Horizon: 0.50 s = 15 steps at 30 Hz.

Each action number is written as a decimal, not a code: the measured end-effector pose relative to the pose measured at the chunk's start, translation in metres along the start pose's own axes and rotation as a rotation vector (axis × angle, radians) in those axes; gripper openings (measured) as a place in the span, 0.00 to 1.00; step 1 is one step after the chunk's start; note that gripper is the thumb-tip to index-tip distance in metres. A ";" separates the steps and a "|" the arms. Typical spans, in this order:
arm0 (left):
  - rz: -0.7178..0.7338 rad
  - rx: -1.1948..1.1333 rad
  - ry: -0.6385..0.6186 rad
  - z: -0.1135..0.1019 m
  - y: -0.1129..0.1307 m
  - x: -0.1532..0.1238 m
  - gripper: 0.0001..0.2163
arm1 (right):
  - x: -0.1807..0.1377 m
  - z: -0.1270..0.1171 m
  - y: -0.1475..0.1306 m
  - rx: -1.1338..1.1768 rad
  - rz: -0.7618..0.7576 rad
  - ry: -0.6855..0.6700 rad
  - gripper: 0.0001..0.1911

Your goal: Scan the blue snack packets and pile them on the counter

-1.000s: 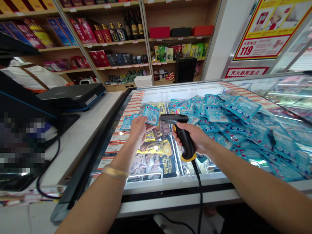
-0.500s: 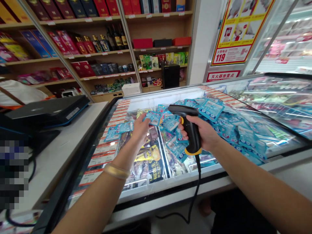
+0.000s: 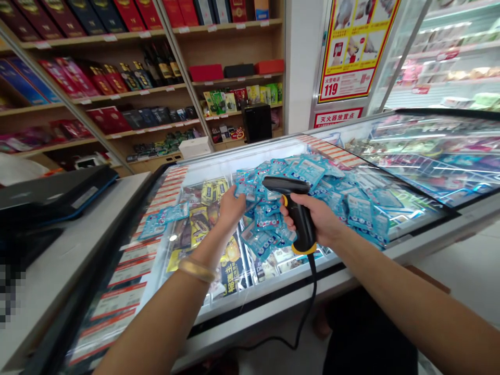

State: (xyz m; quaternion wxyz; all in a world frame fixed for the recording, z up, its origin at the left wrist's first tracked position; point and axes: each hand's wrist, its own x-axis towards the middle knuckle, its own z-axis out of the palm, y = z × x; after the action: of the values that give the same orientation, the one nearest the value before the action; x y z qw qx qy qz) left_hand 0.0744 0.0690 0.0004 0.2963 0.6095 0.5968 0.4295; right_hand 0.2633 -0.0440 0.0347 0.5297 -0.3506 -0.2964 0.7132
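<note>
My right hand point(image 3: 318, 219) is wrapped around the grip of a black and yellow barcode scanner point(image 3: 303, 221), held upright above the freezer with its head pointing left. A cable hangs from its base. My left hand point(image 3: 231, 208), with a gold bangle on the wrist, pinches the near edge of a blue packet point(image 3: 246, 183) at the left side of the pile. Many similar blue packets point(image 3: 265, 239) lie spread on the glass top around and beyond the scanner. A few more blue packets point(image 3: 162, 220) lie apart, to the left of my left hand.
Beneath the glass of the chest freezer point(image 3: 211, 310) are yellow and dark food packs point(image 3: 199, 224). Orange-striped price labels point(image 3: 125, 273) line its left side. A counter point(image 3: 89, 234) with a black device point(image 3: 58, 190) stands left. Stocked shelves point(image 3: 230, 47) rise behind.
My view has swung to the right. Over the freezer, my left hand has moved right, from near the separate packets to the main pile. The scanner stays in my right hand.
</note>
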 end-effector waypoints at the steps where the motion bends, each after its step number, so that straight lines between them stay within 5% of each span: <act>1: 0.001 0.052 -0.002 -0.001 0.000 0.000 0.16 | 0.000 0.000 0.000 -0.001 -0.003 -0.004 0.10; 7: -0.013 0.231 -0.037 -0.004 0.003 -0.004 0.14 | 0.000 0.001 0.000 -0.015 -0.006 0.000 0.10; 15: -0.011 0.120 -0.019 -0.026 -0.005 -0.007 0.24 | 0.001 0.017 0.001 -0.049 -0.003 -0.020 0.12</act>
State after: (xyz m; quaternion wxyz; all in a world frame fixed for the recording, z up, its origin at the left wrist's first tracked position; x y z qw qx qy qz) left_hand 0.0500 0.0586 0.0070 0.2672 0.6271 0.6220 0.3853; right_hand 0.2491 -0.0439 0.0433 0.5189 -0.3558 -0.3197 0.7085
